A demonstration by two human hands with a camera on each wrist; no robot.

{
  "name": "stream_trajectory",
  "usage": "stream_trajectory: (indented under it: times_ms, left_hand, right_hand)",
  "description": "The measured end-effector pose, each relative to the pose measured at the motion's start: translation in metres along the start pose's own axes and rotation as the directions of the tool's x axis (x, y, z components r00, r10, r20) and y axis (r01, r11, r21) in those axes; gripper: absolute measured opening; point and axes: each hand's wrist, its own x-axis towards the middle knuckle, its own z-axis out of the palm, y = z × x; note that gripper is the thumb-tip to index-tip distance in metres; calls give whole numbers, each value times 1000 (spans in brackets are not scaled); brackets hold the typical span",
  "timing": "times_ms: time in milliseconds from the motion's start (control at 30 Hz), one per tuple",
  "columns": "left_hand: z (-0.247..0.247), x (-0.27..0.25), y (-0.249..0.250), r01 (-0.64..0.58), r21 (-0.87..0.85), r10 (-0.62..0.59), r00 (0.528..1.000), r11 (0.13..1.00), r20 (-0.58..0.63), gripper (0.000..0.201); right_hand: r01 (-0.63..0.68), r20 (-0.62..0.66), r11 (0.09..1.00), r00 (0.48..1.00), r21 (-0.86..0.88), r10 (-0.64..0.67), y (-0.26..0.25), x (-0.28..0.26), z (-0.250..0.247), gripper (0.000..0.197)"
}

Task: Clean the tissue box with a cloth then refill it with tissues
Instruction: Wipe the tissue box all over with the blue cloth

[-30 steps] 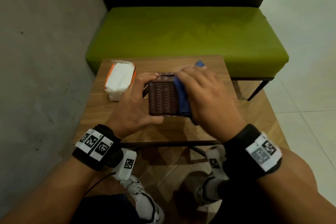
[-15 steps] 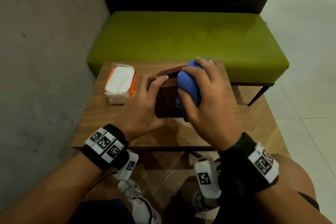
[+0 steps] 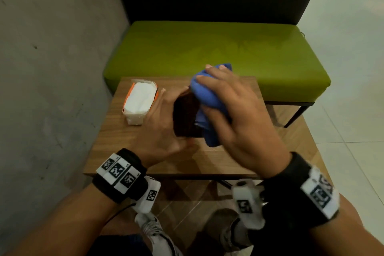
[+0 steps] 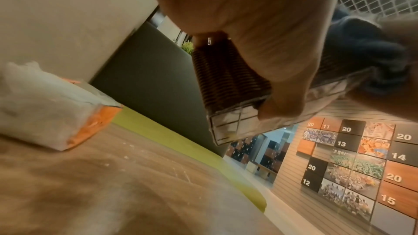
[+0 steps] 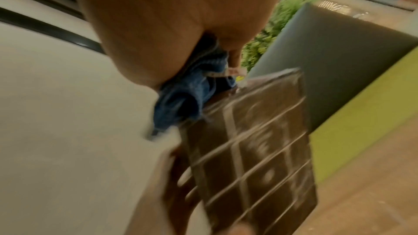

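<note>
The dark brown woven tissue box (image 3: pixel 186 115) is lifted off the wooden table (image 3: pixel 145 151) and tipped on its side. My left hand (image 3: pixel 164 122) grips it from the left, thumb at its near end; the left wrist view shows the woven side (image 4: pixel 226 81) and wire-framed base. My right hand (image 3: pixel 232 106) presses a bunched blue cloth (image 3: pixel 204 93) against the box's right face. In the right wrist view the blue cloth (image 5: pixel 187 99) sits under the palm above the box's gridded panel (image 5: pixel 251 149). A plastic pack of white tissues (image 3: pixel 140 103), edged in orange, lies on the table's left.
A green cushioned bench (image 3: pixel 218 56) with a dark back stands right behind the table. A grey concrete wall (image 3: pixel 52 68) runs along the left. Pale tiled floor (image 3: pixel 353 110) lies to the right. My shoes (image 3: pixel 153 230) show below the table's near edge.
The box went from lying flat on the table to lifted and tipped on its side. My right hand with the cloth slid from the box's top to its far right face.
</note>
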Motion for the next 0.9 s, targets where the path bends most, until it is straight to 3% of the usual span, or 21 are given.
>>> stream_trajectory:
  times_ms: [100,167,233,300,367,400,500,567,667,767,800,900]
  left_hand:
    - [-7,-9,-12,-19,-56,27,988,998,152,102]
    - [-4,-12,-16,-22,-70,34,984,997,174,98]
    - [-1,-11,-18,-46,-82,55,992,996,110,93]
    - [2,-11,-19,-80,-82,84,995,993,53,90]
    - [3,-11,-17,-109,-62,112,992,992,57,92]
    - [2,-11,-15,-109,-52,112,991,993,66,93]
    - [-3,-7,-11,-101,-35,104,990,994,94,88]
    - [-3,-3,-12,-89,-27,92,987,996,130,90]
    - [3,-2,-14,-86,-51,93,983,995,159,82]
    - [3,-5,-15,-85,-73,95,984,994,147,74]
    - [2,-7,-15,-79,-61,87,985,995,152,77]
    - [-1,-9,-16,-40,-37,46,985,999,164,89]
  right_hand:
    - [-117,13,987,993,114,116,35,-2,-14,42]
    - [-136,24,986,991,97,134,34,-7,-11,42]
    - [-65,35,998,997,9,65,16,-16,-2,47]
    - [89,76,994,994,-67,-83,-1,-24,4,49]
    - [197,121,974,975,-108,-184,-1,-26,3,49]
    - [188,109,976,978,-110,-177,6,-25,0,49]
    - [-64,-3,997,998,40,65,36,-21,-16,40]
    - [-149,-37,985,988,84,152,37,-21,-17,39]
    - [0,-18,999,1000,-45,-1,12,-28,-1,44]
    - [176,116,981,979,-75,-167,3,-35,3,49]
    - [170,123,984,979,-57,-162,14,-35,1,48]
    - [-42,39,999,998,7,42,48,-37,-10,45]
